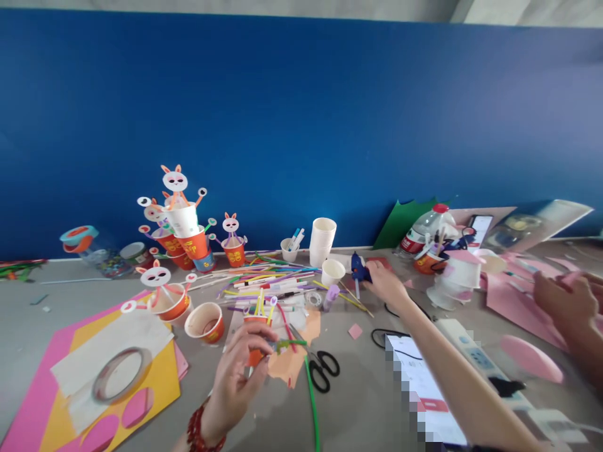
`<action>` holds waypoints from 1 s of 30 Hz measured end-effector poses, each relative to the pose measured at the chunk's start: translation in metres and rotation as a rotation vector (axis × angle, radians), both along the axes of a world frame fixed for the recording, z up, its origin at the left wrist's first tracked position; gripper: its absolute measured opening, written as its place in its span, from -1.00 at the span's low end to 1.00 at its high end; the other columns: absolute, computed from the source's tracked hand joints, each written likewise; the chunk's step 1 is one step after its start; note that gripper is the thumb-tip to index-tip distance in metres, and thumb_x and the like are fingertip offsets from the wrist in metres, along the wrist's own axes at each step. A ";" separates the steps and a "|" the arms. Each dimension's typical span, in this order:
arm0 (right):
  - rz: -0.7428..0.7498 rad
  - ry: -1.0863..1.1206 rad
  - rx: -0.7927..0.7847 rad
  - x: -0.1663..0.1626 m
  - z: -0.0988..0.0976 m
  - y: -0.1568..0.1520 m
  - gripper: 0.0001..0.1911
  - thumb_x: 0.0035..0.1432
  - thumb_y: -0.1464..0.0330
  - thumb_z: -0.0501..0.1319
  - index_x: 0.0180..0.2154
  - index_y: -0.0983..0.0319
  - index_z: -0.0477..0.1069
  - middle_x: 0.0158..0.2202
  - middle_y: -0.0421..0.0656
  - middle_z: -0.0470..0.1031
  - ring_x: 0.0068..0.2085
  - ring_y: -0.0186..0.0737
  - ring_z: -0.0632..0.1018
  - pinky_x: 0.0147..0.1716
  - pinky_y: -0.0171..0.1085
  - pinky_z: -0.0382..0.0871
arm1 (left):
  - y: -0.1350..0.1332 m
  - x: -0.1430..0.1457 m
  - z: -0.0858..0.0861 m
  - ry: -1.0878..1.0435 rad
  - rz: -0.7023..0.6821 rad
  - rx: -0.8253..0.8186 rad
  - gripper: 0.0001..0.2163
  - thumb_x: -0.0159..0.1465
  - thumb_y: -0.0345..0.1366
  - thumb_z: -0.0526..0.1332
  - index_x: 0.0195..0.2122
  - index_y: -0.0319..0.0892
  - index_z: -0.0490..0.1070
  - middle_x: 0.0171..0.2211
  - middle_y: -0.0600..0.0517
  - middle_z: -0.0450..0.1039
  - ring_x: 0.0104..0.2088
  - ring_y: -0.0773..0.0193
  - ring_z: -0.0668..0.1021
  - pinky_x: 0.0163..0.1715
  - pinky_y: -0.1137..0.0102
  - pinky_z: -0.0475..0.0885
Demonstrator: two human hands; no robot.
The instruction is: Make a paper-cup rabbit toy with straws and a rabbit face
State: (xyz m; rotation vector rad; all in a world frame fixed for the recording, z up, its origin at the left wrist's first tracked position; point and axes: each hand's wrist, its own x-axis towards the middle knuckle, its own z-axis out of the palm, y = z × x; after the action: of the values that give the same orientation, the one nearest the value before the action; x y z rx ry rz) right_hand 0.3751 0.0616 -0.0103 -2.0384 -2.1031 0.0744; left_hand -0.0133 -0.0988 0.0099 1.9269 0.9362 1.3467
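My left hand (240, 367), with a red bead bracelet at its wrist, is closed in a pinch in front of an orange paper cup (255, 357). What its fingertips hold is too small to make out. Yellow pipe cleaners (260, 302) stand up from that cup. Just right of the fingertips is a short green pipe cleaner (296, 343), over a piece of peach paper (287, 365). Stretched out to the right, my right hand (384, 284) grips a blue hot glue gun (360, 269), its nozzle pointing down. Black-handled scissors (325, 371) lie between the hands.
Bunny-faced paper cups (175, 182) stand at the back left, near coloured pipe cleaners and markers (273, 285). Stacked white cups (323, 242) are behind. Tape (120, 375) rests on coloured sheets. A phone (426, 389) and power strip (475, 358) are right, beside another person's hands (568, 301).
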 end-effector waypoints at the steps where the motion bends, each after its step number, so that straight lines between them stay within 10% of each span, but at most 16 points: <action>1: 0.001 -0.016 -0.018 0.001 -0.006 0.003 -0.76 0.10 0.46 0.25 -0.15 0.31 0.33 -0.09 0.10 0.42 -0.18 -0.01 0.51 -0.30 -0.23 0.28 | 0.000 0.000 0.001 -0.010 -0.001 -0.004 -0.88 0.32 -0.48 0.11 -0.21 -0.14 0.37 -0.09 -0.10 0.39 -0.01 0.12 0.46 -0.03 0.17 0.41; 12: -0.009 -0.088 -0.010 0.015 0.011 -0.009 -0.74 0.10 0.34 0.23 -0.14 0.27 0.45 -0.06 0.08 0.51 -0.14 0.04 0.55 -0.27 -0.20 0.32 | 0.001 -0.013 0.000 -0.393 0.010 -0.326 -0.95 0.33 -0.36 0.18 -0.30 -0.13 0.39 -0.13 -0.06 0.36 -0.07 0.16 0.46 -0.08 0.29 0.42; 16: -0.006 0.088 0.205 -0.030 0.031 -0.066 -0.75 0.25 0.19 0.10 -0.21 0.18 0.45 -0.22 -0.06 0.58 -0.27 -0.07 0.57 -0.34 -0.23 0.33 | 0.001 -0.013 0.001 -0.545 -0.008 -0.469 -0.94 0.31 -0.33 0.21 -0.32 -0.14 0.39 -0.12 -0.05 0.33 -0.08 0.18 0.42 -0.11 0.32 0.41; 20: 0.272 0.290 -0.055 -0.090 0.025 -0.112 -0.80 0.26 0.25 0.10 -0.31 0.15 0.45 -0.38 -0.17 0.57 -0.42 -0.21 0.55 -0.41 -0.30 0.33 | 0.001 -0.010 0.004 -0.647 -0.038 -0.550 -0.93 0.30 -0.33 0.23 -0.35 -0.14 0.39 -0.11 -0.05 0.30 -0.05 0.17 0.38 -0.13 0.32 0.42; 30: 0.235 0.247 -0.138 -0.149 -0.009 -0.098 -0.81 0.23 0.40 0.09 -0.19 0.19 0.47 -0.25 -0.14 0.58 -0.24 -0.17 0.58 -0.34 -0.33 0.26 | -0.005 -0.016 0.006 -0.724 0.004 -0.616 -0.92 0.25 -0.29 0.29 -0.34 -0.15 0.42 -0.06 -0.07 0.30 0.01 0.12 0.37 -0.09 0.30 0.40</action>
State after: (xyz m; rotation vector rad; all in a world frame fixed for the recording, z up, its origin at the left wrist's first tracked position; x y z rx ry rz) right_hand 0.2256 -0.0362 -0.0190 -1.7354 -2.2169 0.4937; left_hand -0.0293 -0.1036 0.0159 0.8769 0.8351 1.3892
